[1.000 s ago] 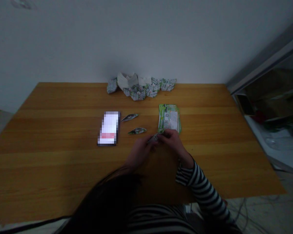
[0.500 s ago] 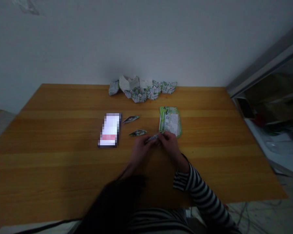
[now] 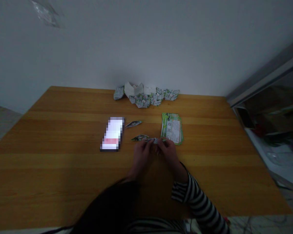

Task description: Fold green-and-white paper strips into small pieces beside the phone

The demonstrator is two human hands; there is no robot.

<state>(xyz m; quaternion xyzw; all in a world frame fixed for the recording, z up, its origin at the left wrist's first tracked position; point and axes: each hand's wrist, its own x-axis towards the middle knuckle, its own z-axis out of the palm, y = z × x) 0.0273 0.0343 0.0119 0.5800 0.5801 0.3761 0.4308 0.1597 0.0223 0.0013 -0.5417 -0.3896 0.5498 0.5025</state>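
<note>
Between my two hands is a folded piece of printed paper (image 3: 155, 140), grey and green, mostly covered by my fingers. My left hand (image 3: 142, 152) is closed on its left end, and my right hand (image 3: 168, 152) pinches the right end. Just beyond my left fingers lies a folded paper strip (image 3: 139, 137), pointed at its ends. A second folded paper strip (image 3: 133, 123) rests farther back. Close behind my right hand sits a stack of green printed leaflets (image 3: 172, 128).
Along the wall at the table's back edge stands a row of folded paper pieces (image 3: 143, 100). A phone with a lit, blurred screen (image 3: 113, 134) lies left of the strips on the wooden table (image 3: 70, 156). Shelving (image 3: 278, 152) borders the table on the right.
The view has shifted, so the table things appear slightly lower and farther right. My hands have turned the folded paper from slanted to nearly level; both still hold it.
</note>
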